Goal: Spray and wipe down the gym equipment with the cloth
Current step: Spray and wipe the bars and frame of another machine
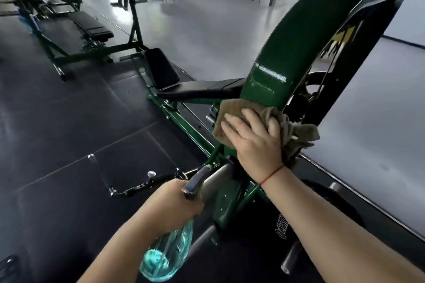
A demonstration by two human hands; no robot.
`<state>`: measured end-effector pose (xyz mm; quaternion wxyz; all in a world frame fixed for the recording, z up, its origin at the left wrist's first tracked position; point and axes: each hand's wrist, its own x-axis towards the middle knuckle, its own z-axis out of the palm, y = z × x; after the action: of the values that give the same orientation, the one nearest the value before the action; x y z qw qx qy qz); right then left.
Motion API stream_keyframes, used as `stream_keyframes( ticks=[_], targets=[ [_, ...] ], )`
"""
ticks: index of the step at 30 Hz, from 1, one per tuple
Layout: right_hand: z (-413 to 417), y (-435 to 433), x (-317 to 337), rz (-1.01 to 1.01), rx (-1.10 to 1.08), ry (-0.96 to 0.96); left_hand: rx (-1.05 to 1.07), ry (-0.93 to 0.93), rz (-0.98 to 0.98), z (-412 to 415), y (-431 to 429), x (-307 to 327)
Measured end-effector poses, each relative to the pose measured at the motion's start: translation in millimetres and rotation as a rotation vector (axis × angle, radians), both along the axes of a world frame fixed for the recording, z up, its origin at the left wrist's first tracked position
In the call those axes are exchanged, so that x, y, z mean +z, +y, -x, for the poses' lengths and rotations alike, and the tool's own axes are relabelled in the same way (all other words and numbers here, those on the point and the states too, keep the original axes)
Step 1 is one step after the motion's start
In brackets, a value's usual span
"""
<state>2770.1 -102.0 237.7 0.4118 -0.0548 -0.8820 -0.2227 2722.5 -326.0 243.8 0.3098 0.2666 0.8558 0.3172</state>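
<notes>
Cloth (231,111) pressed on green frame (287,48) by flat right hand (255,139); left hand (171,204) grips spray bottle (165,257)

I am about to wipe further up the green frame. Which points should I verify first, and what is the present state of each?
1. The cloth lies between the right hand and the green frame: ok, the hand presses it on the frame.
2. The left hand has a firm hold on the spray bottle: ok, its fingers are wrapped round the neck.
3. Liquid is left in the bottle: ok, some teal liquid shows.
4. The nozzle points at the frame: cannot tell.
5. The frame above the cloth is already sprayed: cannot tell, only glare shows.
6. The bunched cloth end is clear of the parts behind the frame: cannot tell.
</notes>
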Motion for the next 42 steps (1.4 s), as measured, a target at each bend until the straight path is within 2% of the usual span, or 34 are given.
stream_keyframes(
  ticks=[3,5,7,10,14,16,18,21,24,26,28,31,37,40,42],
  targets=[
    [-18,-9,-60,0.170,0.012,-0.202,0.044,-0.031,-0.001,-6,-6,-1],
    [-27,-17,-79,0.379,-0.037,-0.311,0.025,-0.073,0.004,-8,-9,0],
    [-30,-25,-79,0.629,-0.045,-0.321,-0.023,-0.090,0.038,-9,-9,-4],
    [-37,-32,-70,0.984,0.008,-0.127,-0.019,-0.040,0.109,-11,-6,-14],
    [-64,-37,-67,1.640,-0.024,0.221,0.006,0.088,0.245,-16,-1,-22],
    [-78,-35,-66,1.820,-0.047,0.341,-0.023,0.166,0.329,-19,-1,-22],
    [-85,-36,-60,1.894,0.006,0.386,-0.021,0.207,0.355,-19,-2,-24],
    [-81,-42,-46,1.852,0.141,0.221,0.035,0.181,0.353,-16,-8,-29],
    [-57,-38,-41,1.714,0.193,-0.118,0.080,0.168,0.307,-15,-18,-33],
    [-37,-38,-52,1.484,0.110,-0.374,0.144,0.137,0.249,-13,-27,-32],
    [-23,-51,-69,1.208,-0.014,-0.548,0.212,0.119,0.208,-10,-37,-29],
    [-20,-83,-79,0.978,-0.033,-0.576,0.298,0.115,0.157,-6,-51,-26],
    [-18,-120,-80,0.776,0.221,-0.596,0.399,0.034,0.091,2,-64,-23],
    [-8,-116,-72,0.700,0.221,-0.641,0.406,-0.004,0.058,4,-63,-22],
    [4,-108,-63,0.637,0.142,-0.700,0.379,0.004,0.038,3,-62,-20]
  ],
)
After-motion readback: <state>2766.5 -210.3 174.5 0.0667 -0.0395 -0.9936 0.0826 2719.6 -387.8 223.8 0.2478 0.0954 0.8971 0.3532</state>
